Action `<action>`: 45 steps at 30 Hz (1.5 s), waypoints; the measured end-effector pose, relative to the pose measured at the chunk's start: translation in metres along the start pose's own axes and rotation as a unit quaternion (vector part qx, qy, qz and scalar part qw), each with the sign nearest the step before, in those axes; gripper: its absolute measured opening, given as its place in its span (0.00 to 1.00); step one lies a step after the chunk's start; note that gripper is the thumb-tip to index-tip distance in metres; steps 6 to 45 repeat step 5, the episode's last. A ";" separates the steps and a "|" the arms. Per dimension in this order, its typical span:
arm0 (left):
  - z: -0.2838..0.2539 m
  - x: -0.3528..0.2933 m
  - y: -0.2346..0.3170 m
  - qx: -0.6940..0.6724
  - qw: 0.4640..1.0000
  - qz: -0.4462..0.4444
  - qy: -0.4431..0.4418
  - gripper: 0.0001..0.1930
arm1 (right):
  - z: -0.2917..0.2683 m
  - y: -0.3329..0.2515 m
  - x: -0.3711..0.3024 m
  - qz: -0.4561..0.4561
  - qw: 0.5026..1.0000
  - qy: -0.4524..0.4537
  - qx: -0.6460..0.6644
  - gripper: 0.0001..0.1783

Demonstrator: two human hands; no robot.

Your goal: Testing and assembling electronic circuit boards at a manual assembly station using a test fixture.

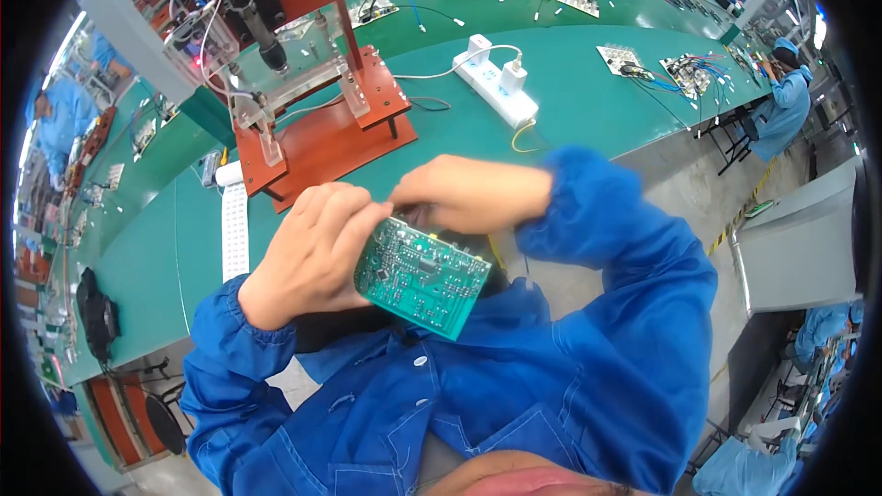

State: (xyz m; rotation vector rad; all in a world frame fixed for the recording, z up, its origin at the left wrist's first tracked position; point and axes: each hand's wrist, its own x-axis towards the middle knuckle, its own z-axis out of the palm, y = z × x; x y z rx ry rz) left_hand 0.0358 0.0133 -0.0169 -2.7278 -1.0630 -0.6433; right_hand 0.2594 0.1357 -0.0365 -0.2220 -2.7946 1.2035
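A green circuit board is held tilted in front of my chest, its soldered face with many small parts turned toward me. My left hand grips it by the left edge, fingers closed over the upper corner. Beside that corner, my right hand is closed with its fingers curled at the board's top edge. Whatever those fingertips pinch is hidden behind the board and my fingers. A few yellow and light parts stick out along the upper edge.
A red-brown test fixture stands ahead on the green bench. Behind my hands lies a white power strip with plugs. A label strip hangs at left. Wired boards lie at right; a co-worker sits beyond.
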 end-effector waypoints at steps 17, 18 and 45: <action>0.004 -0.024 -0.002 -0.092 0.979 -0.171 0.069 0.45 | 0.091 0.030 0.024 -0.111 0.924 0.286 0.228 0.26; 0.004 -0.024 -0.002 -0.092 0.979 -0.171 0.069 0.45 | 0.091 0.030 0.024 -0.111 0.924 0.286 0.228 0.26; 0.004 -0.024 -0.002 -0.092 0.979 -0.171 0.069 0.45 | 0.091 0.030 0.024 -0.111 0.924 0.286 0.228 0.26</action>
